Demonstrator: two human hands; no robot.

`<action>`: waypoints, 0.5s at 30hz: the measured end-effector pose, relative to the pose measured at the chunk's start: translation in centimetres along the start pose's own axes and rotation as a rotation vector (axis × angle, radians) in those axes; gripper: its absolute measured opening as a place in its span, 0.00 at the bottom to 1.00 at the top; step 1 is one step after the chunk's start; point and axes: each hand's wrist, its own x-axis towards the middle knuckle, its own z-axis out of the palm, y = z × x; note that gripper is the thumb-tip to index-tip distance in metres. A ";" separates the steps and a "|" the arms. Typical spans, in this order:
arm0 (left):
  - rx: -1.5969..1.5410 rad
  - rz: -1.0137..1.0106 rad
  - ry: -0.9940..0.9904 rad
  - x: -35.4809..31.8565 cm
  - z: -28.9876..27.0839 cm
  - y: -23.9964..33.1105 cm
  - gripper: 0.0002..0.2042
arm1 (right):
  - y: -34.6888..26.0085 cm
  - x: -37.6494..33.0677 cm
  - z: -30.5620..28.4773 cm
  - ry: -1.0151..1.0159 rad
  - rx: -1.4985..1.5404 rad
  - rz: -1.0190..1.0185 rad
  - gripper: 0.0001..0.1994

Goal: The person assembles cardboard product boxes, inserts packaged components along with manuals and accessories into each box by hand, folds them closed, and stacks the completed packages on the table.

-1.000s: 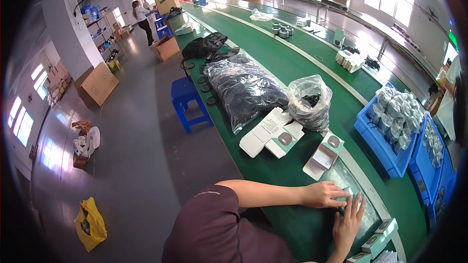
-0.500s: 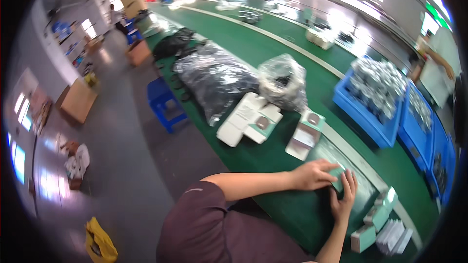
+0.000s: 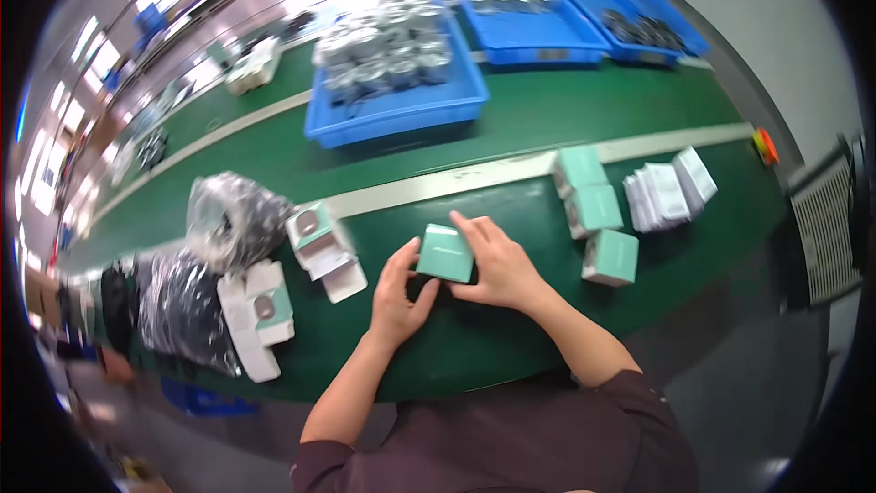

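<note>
A small mint-green cardboard box sits between my hands over the green tabletop. My left hand holds its left side, fingers on the edge and thumb near the lower corner. Against the right side, my right hand closes with its index finger along the top edge and its thumb below. To the left lies an open green and white box with its flaps out. Nearby is an unfolded carton. On the right stand several closed green boxes beside a stack of folded white papers.
A blue tray piled with silvery wrapped parts stands beyond the pale strip. More blue trays are at the far right. At left lie a clear plastic bag and a big bag of dark parts. A chair stands at right.
My view has swung to the right, bringing the blue trays and closed boxes nearer the middle. The green box remains between my hands, its top now more plainly in sight.
</note>
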 end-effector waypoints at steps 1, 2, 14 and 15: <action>-0.004 -0.020 -0.023 0.2 0.1 0.1 0.35 | -0.2 -0.3 -0.4 0.004 -0.051 0.008 0.47; -0.020 -0.004 -0.059 0.4 0.2 0.2 0.35 | -0.6 -0.6 -1.2 0.036 -0.082 0.012 0.43; 0.096 -0.011 -0.070 0.6 0.4 0.3 0.26 | 4.2 -1.9 -12.0 0.652 -0.425 0.354 0.38; 0.088 -0.009 -0.075 0.6 0.6 0.3 0.25 | 5.3 -1.5 -12.4 0.654 -0.431 0.350 0.38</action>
